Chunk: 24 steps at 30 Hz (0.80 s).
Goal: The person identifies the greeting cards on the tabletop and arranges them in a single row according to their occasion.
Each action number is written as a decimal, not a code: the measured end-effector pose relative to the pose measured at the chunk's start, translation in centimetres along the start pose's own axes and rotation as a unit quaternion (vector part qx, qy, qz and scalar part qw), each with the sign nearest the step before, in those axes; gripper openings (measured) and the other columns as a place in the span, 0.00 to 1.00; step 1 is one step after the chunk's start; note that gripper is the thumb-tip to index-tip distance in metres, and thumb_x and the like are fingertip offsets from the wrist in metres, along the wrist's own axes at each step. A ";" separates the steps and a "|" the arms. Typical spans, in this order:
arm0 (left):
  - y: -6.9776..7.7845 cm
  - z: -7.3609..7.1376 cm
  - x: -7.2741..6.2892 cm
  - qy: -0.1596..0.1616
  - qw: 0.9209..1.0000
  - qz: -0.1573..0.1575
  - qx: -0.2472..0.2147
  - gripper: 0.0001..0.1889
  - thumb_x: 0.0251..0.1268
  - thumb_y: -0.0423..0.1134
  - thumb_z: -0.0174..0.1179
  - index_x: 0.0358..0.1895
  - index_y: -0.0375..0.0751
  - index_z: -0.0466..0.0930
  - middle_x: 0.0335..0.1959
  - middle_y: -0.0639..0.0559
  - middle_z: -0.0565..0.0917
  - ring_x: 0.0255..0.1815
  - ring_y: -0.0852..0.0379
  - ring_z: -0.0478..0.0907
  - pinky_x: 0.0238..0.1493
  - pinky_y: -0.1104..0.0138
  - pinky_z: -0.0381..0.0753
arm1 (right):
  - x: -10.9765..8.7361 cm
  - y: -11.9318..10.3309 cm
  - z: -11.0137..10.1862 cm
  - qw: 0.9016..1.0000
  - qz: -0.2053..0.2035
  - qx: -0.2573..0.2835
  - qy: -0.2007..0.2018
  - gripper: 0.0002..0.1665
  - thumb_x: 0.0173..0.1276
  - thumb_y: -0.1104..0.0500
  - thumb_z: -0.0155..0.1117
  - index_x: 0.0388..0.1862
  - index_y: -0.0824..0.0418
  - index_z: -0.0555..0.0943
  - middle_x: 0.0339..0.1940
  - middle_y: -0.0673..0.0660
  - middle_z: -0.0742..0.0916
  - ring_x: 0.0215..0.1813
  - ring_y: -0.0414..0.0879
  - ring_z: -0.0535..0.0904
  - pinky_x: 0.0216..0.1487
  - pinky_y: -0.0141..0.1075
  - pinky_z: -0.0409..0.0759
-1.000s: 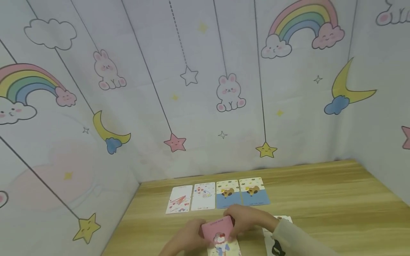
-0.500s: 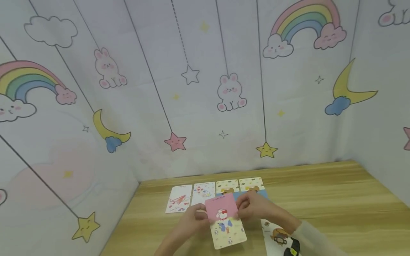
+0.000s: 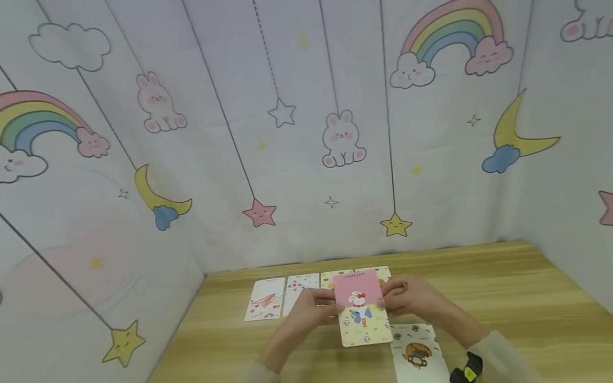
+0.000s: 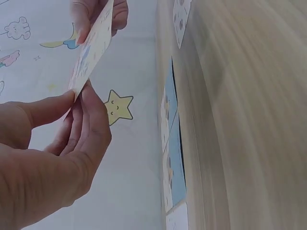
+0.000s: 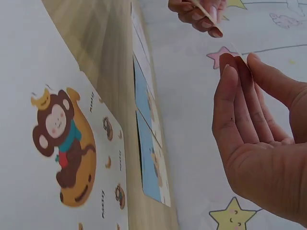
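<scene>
A pink and pale yellow card (image 3: 363,314) with a white rabbit figure is held up over the table, tilted toward the head camera. My left hand (image 3: 311,311) pinches its left edge between thumb and fingers, as the left wrist view shows of the card (image 4: 93,48) from the side. The opposite edge is pinched by my right hand (image 3: 416,299), thumb on the front and fingers behind. Below the right hand lies a white card with a monkey (image 3: 417,355), large in the right wrist view.
Behind the held card runs a row on the wooden table (image 3: 507,298): a paper-plane card (image 3: 264,300), a white card with small flowers (image 3: 300,287), and two blue and cream dog cards (image 5: 144,93), partly covered in the head view. A cartoon-print curtain (image 3: 306,234) encloses the table.
Both hands lifted the rabbit card from low near the front edge, raised it upright to view and carried it right and farther back. The monkey card shows more now.
</scene>
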<state>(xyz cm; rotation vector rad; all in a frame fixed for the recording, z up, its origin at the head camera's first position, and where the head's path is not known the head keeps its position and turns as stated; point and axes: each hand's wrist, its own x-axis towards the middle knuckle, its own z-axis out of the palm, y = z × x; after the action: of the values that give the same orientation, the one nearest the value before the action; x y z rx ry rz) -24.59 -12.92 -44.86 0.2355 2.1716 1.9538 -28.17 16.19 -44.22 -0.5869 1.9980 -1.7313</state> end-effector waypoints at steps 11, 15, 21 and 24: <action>0.7 3.6 4.3 0.016 0.999 0.008 -0.033 0.14 0.68 0.33 0.70 0.51 0.27 0.88 0.45 0.40 0.91 0.38 0.58 0.89 0.47 0.63 0.91 | -1.4 0.4 -4.1 0.993 0.007 0.088 0.072 0.20 0.76 0.61 0.67 0.60 0.72 0.83 0.46 0.51 0.92 0.47 0.43 0.91 0.52 0.36 0.89; 0.7 4.6 5.8 0.027 0.998 0.003 -0.051 0.13 0.68 0.34 0.71 0.51 0.29 0.88 0.47 0.40 0.91 0.39 0.58 0.90 0.48 0.63 0.91 | -1.3 0.9 -5.2 0.986 0.015 0.127 0.106 0.12 0.76 0.62 0.67 0.55 0.64 0.87 0.44 0.51 0.92 0.46 0.43 0.91 0.52 0.36 0.90; 0.9 6.4 8.3 0.049 0.997 -0.013 -0.055 0.12 0.67 0.36 0.73 0.49 0.33 0.90 0.44 0.42 0.91 0.35 0.60 0.89 0.44 0.66 0.91 | -1.0 1.4 -6.7 0.979 0.032 0.117 0.161 0.14 0.75 0.59 0.69 0.54 0.65 0.87 0.42 0.50 0.92 0.44 0.42 0.91 0.50 0.35 0.90; 0.7 7.4 9.5 0.062 0.996 -0.028 -0.051 0.10 0.66 0.36 0.73 0.46 0.35 0.91 0.41 0.44 0.91 0.33 0.61 0.88 0.45 0.65 0.91 | -0.7 1.8 -7.3 0.978 0.043 0.069 0.192 0.23 0.76 0.56 0.69 0.61 0.71 0.83 0.43 0.50 0.92 0.45 0.40 0.90 0.50 0.34 0.89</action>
<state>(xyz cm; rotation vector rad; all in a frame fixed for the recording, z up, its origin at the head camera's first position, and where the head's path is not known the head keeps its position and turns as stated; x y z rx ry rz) -31.83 -3.32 -45.32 0.0364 2.1184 2.0920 -31.87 22.72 -45.05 -0.1219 2.0886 -2.0300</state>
